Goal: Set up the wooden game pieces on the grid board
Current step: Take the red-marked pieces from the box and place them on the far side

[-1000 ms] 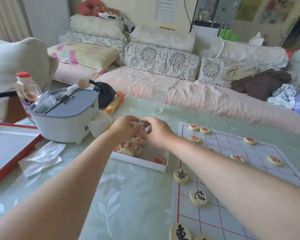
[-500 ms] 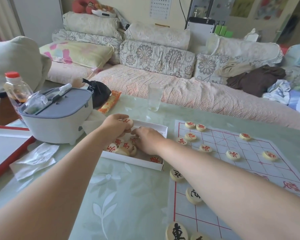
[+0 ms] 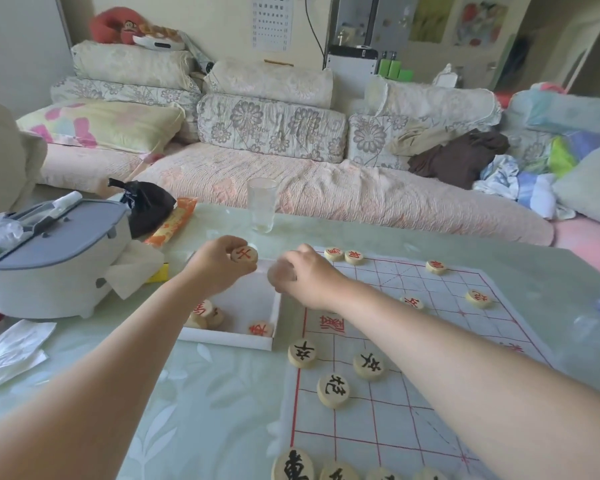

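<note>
The pale green table [image 3: 201,410] bears the grid board [image 3: 354,441], a white box [image 3: 229,341] (open-topped) and a glass [image 3: 262,206]. Tissues [image 3: 11,348] lie at its left.

Both bare forearms reach forward side by side. The left hand [image 3: 219,268] is raised, its curled fingers [image 3: 234,241] pinching a round pale wooden piece with a red character [image 3: 244,254]. The right hand [image 3: 309,278], knuckles up, grips a blurred pale round piece [image 3: 280,276] in curled fingers.

Box [image 3: 229,339] left of board [image 3: 413,375] — glass [image 3: 262,206] behind
</note>
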Available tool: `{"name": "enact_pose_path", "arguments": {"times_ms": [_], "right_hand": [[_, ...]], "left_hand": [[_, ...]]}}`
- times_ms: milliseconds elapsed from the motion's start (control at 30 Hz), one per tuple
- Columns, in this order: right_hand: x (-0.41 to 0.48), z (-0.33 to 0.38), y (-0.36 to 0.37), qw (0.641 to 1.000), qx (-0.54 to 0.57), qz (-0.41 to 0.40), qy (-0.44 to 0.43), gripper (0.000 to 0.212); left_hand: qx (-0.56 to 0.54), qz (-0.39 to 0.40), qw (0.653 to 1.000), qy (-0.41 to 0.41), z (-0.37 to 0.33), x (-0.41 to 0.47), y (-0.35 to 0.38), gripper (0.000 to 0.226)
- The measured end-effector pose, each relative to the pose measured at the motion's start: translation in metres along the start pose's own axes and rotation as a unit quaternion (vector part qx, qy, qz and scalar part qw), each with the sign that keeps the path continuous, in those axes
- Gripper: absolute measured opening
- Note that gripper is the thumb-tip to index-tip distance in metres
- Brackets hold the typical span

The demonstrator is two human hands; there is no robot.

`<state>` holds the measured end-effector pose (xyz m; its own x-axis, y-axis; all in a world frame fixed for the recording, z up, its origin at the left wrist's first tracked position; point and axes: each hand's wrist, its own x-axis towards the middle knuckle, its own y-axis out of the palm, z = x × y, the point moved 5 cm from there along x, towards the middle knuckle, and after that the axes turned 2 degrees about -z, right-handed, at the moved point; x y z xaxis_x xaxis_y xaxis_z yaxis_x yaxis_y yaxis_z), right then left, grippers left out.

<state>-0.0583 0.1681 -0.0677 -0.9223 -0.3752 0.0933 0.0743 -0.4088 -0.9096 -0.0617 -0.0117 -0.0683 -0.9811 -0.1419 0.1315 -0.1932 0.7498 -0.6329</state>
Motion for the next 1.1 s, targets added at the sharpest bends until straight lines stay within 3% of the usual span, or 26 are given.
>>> {"name": "enact_pose_path", "arguments": {"times_ms": [300, 433, 567, 667, 1100], "right_hand": [[-0.084, -0.101, -0.07, 0.993, 0.02, -0.063, 0.096, 0.056], [-0.126, -0.157, -0.092, 0.984, 0.014, -0.087, 0.155, 0.04], [-0.162, -0.213, -0.106, 0.974, -0.006, -0.083, 0.212, 0.052], [-0.175, -0.247, -0.113, 0.968, -0.02, -0.075, 0.241, 0.048], [-0.152, -0.283, -0.103, 0.974, -0.031, -0.076, 0.213, 0.047]], "left_hand": [[0.044, 0.131, 0.982, 0.13, -0.122, -0.029, 0.106, 0.043], [0.108, 0.185, 0.96, 0.18, -0.157, -0.047, 0.161, 0.034], [0.141, 0.223, 0.942, 0.208, -0.177, -0.056, 0.205, 0.042], [0.153, 0.242, 0.932, 0.224, -0.187, -0.06, 0.234, 0.046], [0.215, 0.331, 0.876, 0.279, -0.192, -0.059, 0.284, 0.061]]}}
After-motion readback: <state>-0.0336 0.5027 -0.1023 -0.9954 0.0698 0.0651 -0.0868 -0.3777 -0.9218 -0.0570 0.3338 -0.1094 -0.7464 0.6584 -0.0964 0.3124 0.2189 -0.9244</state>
